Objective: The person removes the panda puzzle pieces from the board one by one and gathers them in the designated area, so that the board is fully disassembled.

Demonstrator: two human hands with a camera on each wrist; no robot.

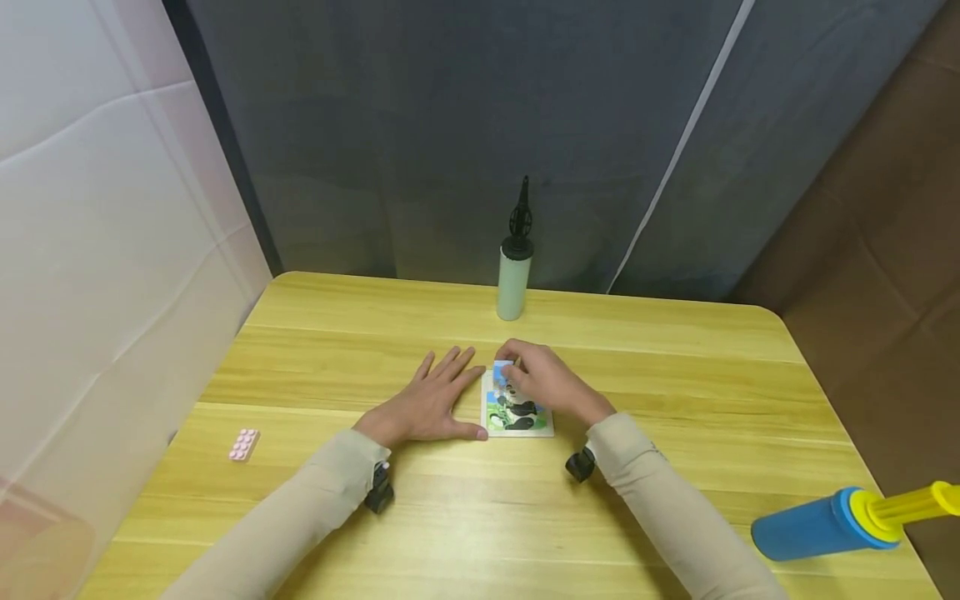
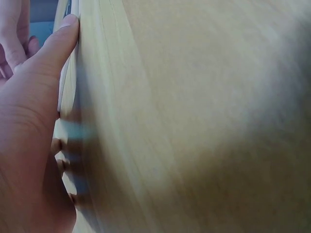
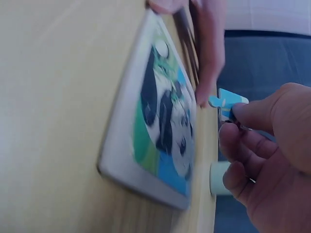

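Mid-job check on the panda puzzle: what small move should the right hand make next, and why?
Probably lower the blue puzzle piece that the right hand pinches into the far corner of the panda puzzle, since the left hand lies flat against the tray's edge.

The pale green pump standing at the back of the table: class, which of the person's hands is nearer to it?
Right. The right hand lies just in front of the pale green pump, pinching a puzzle piece; the left hand rests flat further left.
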